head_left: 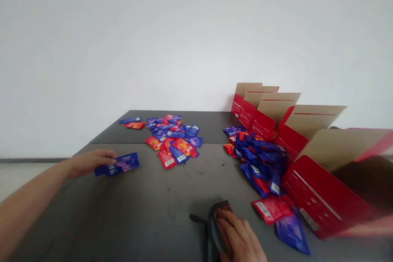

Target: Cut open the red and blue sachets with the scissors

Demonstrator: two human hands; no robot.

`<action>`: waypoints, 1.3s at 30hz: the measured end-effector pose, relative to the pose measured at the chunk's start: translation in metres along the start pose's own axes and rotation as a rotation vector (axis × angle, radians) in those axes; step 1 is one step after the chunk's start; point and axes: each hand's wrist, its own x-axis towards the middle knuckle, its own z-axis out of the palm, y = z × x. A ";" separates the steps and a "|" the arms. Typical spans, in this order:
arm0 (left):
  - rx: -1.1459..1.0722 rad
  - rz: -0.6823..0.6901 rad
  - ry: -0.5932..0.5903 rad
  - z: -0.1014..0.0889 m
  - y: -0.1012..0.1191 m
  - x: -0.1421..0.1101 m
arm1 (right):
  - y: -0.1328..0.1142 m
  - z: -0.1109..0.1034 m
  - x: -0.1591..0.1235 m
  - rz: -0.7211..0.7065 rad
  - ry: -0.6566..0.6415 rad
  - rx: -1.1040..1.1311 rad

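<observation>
A dark table (pixel 147 204) carries a row of open red cartons (pixel 322 196) along its right side, a heap of blue and red packets (pixel 260 157) beside them and a looser group (pixel 182 145) farther left. The left hand (pixel 89 161) pinches a blue packet (pixel 127 163) above the table's left part, fingers nearly closed; the right hand (pixel 242 237), half curled, covers a dark strapped object (pixel 215 231). The packet's long axis runs sideways, free end rightward and slightly away; shifting it calls for a steady end grip.
</observation>
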 end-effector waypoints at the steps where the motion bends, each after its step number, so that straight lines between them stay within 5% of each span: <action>1: -0.014 0.025 -0.021 0.011 0.009 -0.005 | -0.003 -0.004 0.001 0.012 -0.025 0.020; 12: -0.055 0.335 -0.310 0.159 0.153 -0.030 | -0.028 -0.034 0.020 0.163 -0.192 0.124; 18: -0.171 0.413 -0.183 0.226 0.177 -0.024 | -0.065 -0.027 0.062 0.052 -0.189 0.190; 22: -0.201 0.446 -0.050 0.243 0.171 -0.026 | -0.057 -0.007 0.092 -0.066 -0.348 0.046; 28: -0.243 0.418 0.086 0.258 0.159 -0.040 | 0.001 -0.016 0.103 0.243 -0.400 -0.218; 32: -0.200 0.486 0.151 0.263 0.160 -0.046 | -0.023 -0.022 0.100 0.110 -0.315 -0.113; 35: -0.205 0.579 0.187 0.262 0.159 -0.048 | -0.042 -0.014 0.097 -0.087 -0.414 -0.015; 39: -0.155 0.511 0.215 0.265 0.159 -0.054 | -0.019 -0.003 0.100 0.112 -0.435 -0.133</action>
